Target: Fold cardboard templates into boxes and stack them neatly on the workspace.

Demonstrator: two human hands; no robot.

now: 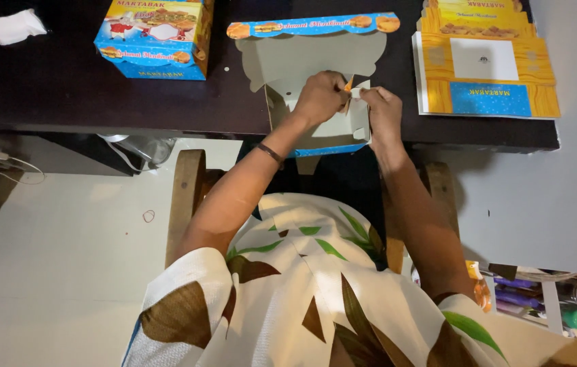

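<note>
Fingers of the left hand [319,95] and right hand [381,109] are pinched together on a small corner flap [351,88] of a half-folded box [316,102], the two hands meeting just above the box's right wall. The left hand comes in from the left, the right hand from the right; whether each thumb lies inside or outside the flap cannot be told. The box — grey card inside, blue printed trim outside — lies at the near edge of the dark tabletop [50,88], its scalloped lid laid open and flat away from the person. A dark band [269,153] circles the left wrist. To the left on the tabletop stands a finished box [156,37], closed, blue and yellow, well apart from the hands; farther left lies a crumpled white tissue [15,26]. To the right rests a stack of flat box blanks [482,68] — yellow with a blue panel. Below the tabletop edge, a wooden chair [186,197] frames the person's leaf-patterned shirt [302,285], over a pale floor [64,272].
</note>
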